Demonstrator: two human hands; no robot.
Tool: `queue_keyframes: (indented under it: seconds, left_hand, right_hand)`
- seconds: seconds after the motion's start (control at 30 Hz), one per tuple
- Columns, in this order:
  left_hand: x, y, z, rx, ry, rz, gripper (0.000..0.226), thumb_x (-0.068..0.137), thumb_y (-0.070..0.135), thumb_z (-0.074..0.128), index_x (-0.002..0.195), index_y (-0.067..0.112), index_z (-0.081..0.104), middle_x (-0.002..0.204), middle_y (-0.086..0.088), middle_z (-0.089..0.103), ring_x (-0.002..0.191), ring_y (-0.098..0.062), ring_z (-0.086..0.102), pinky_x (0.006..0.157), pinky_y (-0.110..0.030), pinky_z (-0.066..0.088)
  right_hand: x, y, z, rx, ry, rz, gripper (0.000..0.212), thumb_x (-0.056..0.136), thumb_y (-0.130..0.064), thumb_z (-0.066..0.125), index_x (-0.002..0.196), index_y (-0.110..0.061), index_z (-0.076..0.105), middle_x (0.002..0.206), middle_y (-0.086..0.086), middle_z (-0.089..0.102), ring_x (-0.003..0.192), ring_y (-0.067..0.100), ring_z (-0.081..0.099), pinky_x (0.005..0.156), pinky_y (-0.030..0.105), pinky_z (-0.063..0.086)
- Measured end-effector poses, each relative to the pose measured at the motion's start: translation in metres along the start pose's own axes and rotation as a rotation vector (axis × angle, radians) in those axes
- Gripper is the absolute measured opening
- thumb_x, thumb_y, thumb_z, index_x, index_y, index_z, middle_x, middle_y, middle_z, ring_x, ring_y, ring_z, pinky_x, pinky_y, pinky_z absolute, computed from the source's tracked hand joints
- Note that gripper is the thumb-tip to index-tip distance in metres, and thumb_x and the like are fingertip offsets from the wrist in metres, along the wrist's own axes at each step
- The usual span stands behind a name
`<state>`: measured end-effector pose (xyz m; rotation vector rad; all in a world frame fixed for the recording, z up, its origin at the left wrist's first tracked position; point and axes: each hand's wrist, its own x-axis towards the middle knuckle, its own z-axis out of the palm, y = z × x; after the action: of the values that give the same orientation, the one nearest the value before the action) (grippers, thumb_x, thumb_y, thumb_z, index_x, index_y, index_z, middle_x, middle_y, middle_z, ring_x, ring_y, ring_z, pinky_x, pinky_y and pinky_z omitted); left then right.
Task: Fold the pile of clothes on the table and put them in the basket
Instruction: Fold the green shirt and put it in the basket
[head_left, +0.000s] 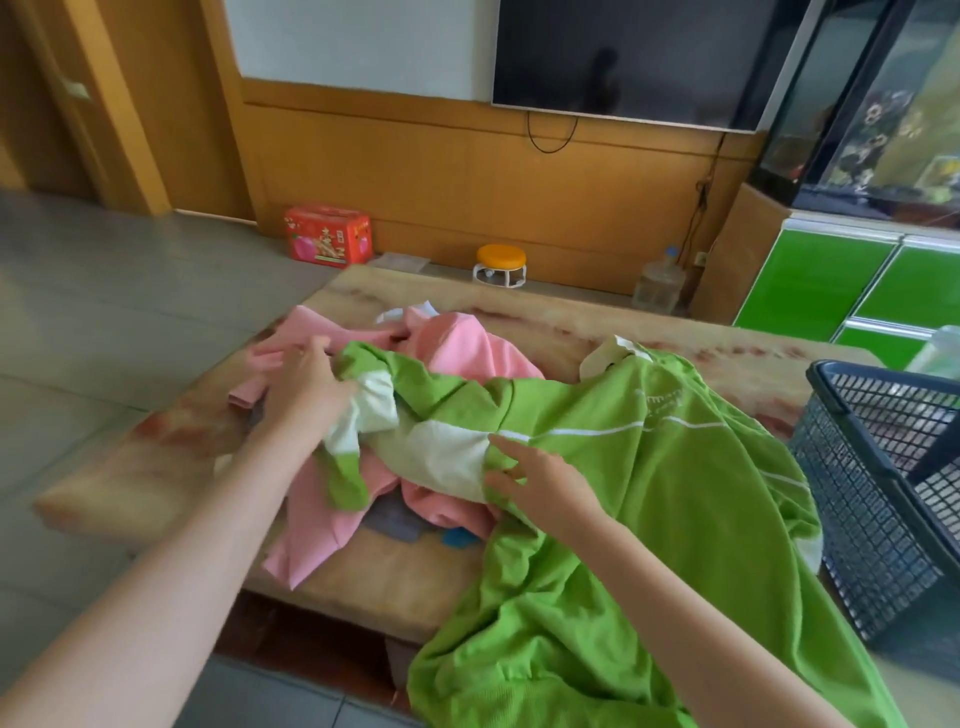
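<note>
Green cloth shirt with white sleeve bands (649, 493) hangs over near edge of marbled beige table (545, 325), lying on a crumpled pink garment (467, 351). Left hand (304, 387): fingers (340, 387) curled into sleeve end. Right hand (545, 480): fingers (511, 449) straight, spread flat on shoulder seam, gripping nothing. Dark plastic mesh basket (872, 493) just right of shirt.

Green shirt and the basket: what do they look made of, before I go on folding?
Green shirt: soft matte knit fabric, possibly a sporty synthetic or a cotton blend. It drapes limply over the table edge and wrinkles, and it has cream panels and thin white piping. Basket: rigid dark plastic, by the look of its moulded open grid walls and smooth, solid rim.
</note>
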<state>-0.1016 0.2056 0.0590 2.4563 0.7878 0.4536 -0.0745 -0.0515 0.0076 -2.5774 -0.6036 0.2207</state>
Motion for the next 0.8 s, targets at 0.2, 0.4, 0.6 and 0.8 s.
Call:
queue_keyframes:
  seconds: [0.2, 0.4, 0.6, 0.8]
  left_hand:
    - [-0.027, -0.008, 0.049, -0.005, 0.152, 0.481, 0.049, 0.074, -0.004, 0.064, 0.119, 0.015, 0.063, 0.126, -0.011, 0.057, 0.119, -0.036, 0.046, 0.103, -0.04, 0.03]
    - [-0.006, 0.015, 0.064, 0.118, 0.021, 0.561, 0.054, 0.085, 0.026, 0.065, 0.136, 0.022, 0.047, 0.138, -0.004, 0.05, 0.134, -0.025, 0.037, 0.112, -0.044, 0.018]
    - [0.022, 0.012, 0.035, 0.014, 0.297, 0.404, 0.018, 0.089, 0.024, 0.06, 0.089, 0.009, 0.068, 0.087, -0.014, 0.064, 0.084, -0.034, 0.059, 0.073, -0.038, 0.04]
    - [0.079, 0.023, -0.014, -0.016, 0.513, 0.205, 0.018, 0.092, 0.019, 0.056, 0.109, 0.014, 0.061, 0.11, -0.015, 0.055, 0.103, -0.036, 0.051, 0.088, -0.044, 0.039]
  right_hand:
    - [0.033, -0.002, -0.033, 0.171, 0.301, 0.005, 0.026, 0.09, -0.027, 0.06, 0.115, -0.026, 0.065, 0.109, -0.005, 0.067, 0.085, 0.017, 0.063, 0.07, 0.029, 0.047]
    - [0.088, 0.005, -0.039, 0.095, 0.147, -0.069, 0.059, 0.085, -0.023, 0.067, 0.14, -0.019, 0.045, 0.136, 0.007, 0.053, 0.122, 0.03, 0.05, 0.1, 0.036, 0.039]
    - [0.103, 0.004, -0.051, -0.075, 0.193, 0.009, 0.024, 0.074, -0.02, 0.075, 0.095, -0.012, 0.07, 0.085, 0.008, 0.065, 0.083, 0.025, 0.059, 0.063, 0.028, 0.039]
    - [0.132, -0.044, -0.067, 0.041, 0.701, -0.319, 0.042, 0.074, -0.013, 0.076, 0.114, -0.014, 0.063, 0.12, 0.004, 0.059, 0.112, 0.026, 0.046, 0.094, 0.042, 0.042]
